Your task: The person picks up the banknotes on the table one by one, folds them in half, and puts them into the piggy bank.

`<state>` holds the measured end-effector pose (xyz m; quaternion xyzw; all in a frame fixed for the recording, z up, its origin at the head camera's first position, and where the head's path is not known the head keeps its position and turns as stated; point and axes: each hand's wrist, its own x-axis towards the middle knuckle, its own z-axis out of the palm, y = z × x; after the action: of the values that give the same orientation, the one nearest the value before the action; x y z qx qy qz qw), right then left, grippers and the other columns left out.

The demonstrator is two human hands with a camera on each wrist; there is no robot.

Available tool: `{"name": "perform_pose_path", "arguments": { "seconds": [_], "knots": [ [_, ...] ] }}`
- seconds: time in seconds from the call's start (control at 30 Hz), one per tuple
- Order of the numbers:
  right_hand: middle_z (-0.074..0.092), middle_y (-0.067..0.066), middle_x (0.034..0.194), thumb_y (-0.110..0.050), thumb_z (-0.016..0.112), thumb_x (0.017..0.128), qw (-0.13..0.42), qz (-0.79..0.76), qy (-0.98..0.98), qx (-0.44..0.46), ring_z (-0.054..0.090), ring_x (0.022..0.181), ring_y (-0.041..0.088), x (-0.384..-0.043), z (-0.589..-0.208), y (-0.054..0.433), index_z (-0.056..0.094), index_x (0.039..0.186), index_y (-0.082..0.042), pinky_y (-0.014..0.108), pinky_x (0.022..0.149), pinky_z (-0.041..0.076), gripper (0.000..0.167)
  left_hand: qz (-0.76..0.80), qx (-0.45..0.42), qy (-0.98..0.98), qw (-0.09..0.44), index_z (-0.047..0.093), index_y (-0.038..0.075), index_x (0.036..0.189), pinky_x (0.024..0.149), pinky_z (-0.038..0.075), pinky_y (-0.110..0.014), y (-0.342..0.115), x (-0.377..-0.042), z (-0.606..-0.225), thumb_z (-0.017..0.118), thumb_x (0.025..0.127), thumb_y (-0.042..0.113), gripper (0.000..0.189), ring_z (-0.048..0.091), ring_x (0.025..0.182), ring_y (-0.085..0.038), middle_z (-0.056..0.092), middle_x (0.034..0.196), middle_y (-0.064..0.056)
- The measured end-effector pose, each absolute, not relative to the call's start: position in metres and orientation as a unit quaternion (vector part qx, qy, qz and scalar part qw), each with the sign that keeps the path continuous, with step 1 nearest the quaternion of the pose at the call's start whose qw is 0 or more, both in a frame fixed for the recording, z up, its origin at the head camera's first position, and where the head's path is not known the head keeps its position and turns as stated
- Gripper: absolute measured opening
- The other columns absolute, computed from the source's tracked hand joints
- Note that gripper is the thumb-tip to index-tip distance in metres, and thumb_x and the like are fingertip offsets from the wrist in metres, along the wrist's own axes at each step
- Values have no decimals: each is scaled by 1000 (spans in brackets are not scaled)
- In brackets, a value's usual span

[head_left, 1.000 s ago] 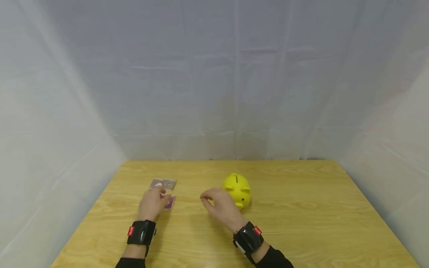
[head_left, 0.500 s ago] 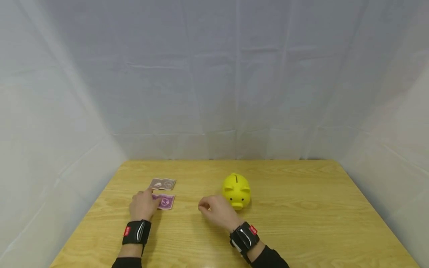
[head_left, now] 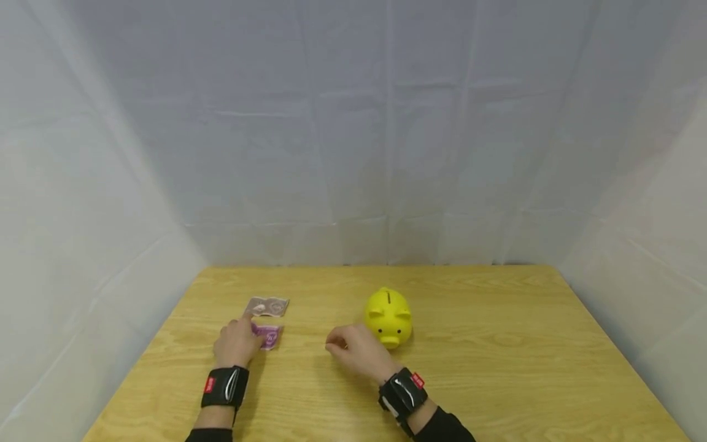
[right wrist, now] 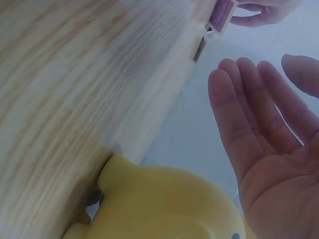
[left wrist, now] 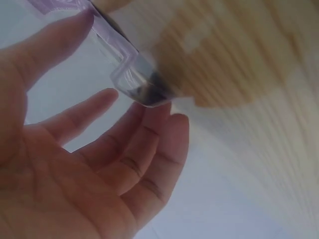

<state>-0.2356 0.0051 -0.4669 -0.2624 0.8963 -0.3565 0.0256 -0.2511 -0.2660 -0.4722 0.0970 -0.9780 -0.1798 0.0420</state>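
Note:
My left hand (head_left: 234, 345) is at the purple banknote (head_left: 270, 337) on the left of the table, its thumb and fingertips pinching the note. In the left wrist view the thumb presses one part of the clear-edged purple note (left wrist: 107, 32), and fingertips meet its far edge. The right wrist view shows the note (right wrist: 222, 15) tilted up from the tabletop. Just behind lies a grey-brown banknote (head_left: 267, 306), flat. My right hand (head_left: 360, 351) hovers in front of a yellow piggy bank (head_left: 388, 314), fingers loosely bent and holding nothing. The bank's coin slot faces up.
The wooden table (head_left: 497, 356) reaches back to a white sheet wall (head_left: 353, 153). More white sheeting hangs along the left and right sides. A black strap with a small camera housing (head_left: 403, 393) is on each wrist.
My left hand first drew back left and toward me, uncovering the notes, and then took hold of the purple note, which now looks bent. My right hand shifted slightly left and nearer.

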Motion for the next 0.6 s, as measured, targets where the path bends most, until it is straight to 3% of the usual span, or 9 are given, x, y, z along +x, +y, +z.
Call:
{"name": "perform_pose_path", "arguments": {
  "seconds": [0.23, 0.37, 0.47, 0.6],
  "knots": [
    [72, -5, 91, -22, 65, 94, 21, -369, 892, -260, 59, 78, -1, -237, -471, 7, 75, 102, -11, 18, 69, 51, 16, -210, 79, -974, 34, 47, -1, 140, 77, 51, -56, -266, -255, -475, 73, 81, 11, 66, 63, 96, -42, 62, 119, -32],
    [72, -5, 92, -23, 65, 94, 17, -374, 891, -255, 61, 79, 1, -238, -471, 7, 75, 102, -12, 19, 71, 52, 17, -226, 63, -971, 49, 50, 1, 138, 61, 47, -43, -266, -257, -475, 71, 82, 9, 60, 60, 75, -30, 66, 96, -23],
    [72, -6, 92, -23, 65, 94, 20, -379, 892, -247, 61, 80, 1, -238, -470, 7, 75, 103, -12, 20, 72, 52, 17, -246, 49, -965, 72, 53, 2, 134, 61, 46, -41, -264, -257, -473, 70, 84, 9, 53, 60, 76, -28, 66, 92, -20],
    [72, -7, 92, -23, 66, 94, 22, -387, 889, -242, 61, 80, 1, -238, -468, 9, 75, 103, -12, 21, 72, 52, 17, -275, 29, -956, 98, 56, 3, 131, 73, 50, -44, -258, -257, -467, 70, 86, 9, 48, 63, 89, -30, 66, 112, -28]
  ]
}}
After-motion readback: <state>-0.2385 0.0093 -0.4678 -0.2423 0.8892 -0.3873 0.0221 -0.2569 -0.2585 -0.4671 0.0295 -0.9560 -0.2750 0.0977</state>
